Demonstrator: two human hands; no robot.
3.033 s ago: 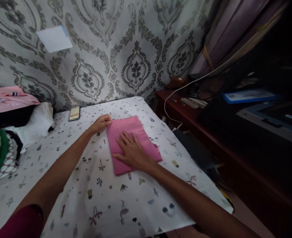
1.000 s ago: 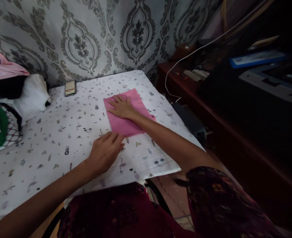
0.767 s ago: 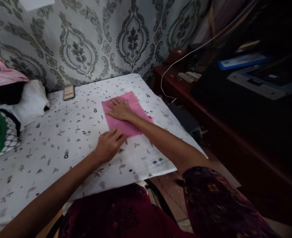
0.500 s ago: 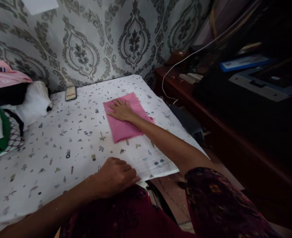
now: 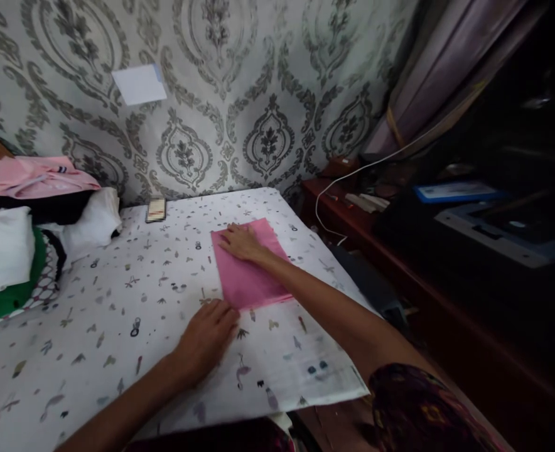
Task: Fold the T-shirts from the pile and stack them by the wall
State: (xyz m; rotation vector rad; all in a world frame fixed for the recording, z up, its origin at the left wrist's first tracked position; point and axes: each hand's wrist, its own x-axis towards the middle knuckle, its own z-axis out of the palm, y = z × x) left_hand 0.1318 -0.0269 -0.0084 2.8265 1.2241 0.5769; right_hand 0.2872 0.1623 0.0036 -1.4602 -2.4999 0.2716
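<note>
Pink cloth (image 5: 249, 279) lies on the printed sheet (image 5: 112, 351), partly hidden under my open right hand (image 5: 240, 242) and forearm (image 5: 308, 289); my left hand (image 5: 208, 339) is at its near corner, whether gripping I cannot tell.

Pink fabric (image 5: 249, 279) smooth, matt; sheet (image 5: 164, 326) matt cloth.

I see passage over the printed sheet (image 5: 131, 276), between clothes pile (image 5: 4, 251) and pink cloth (image 5: 252, 285) | back: wall (image 5: 230, 119) stops reach | cloth's near-left corner: left hand (image 5: 208, 337) | across cloth: right forearm (image 5: 315, 301)
</note>
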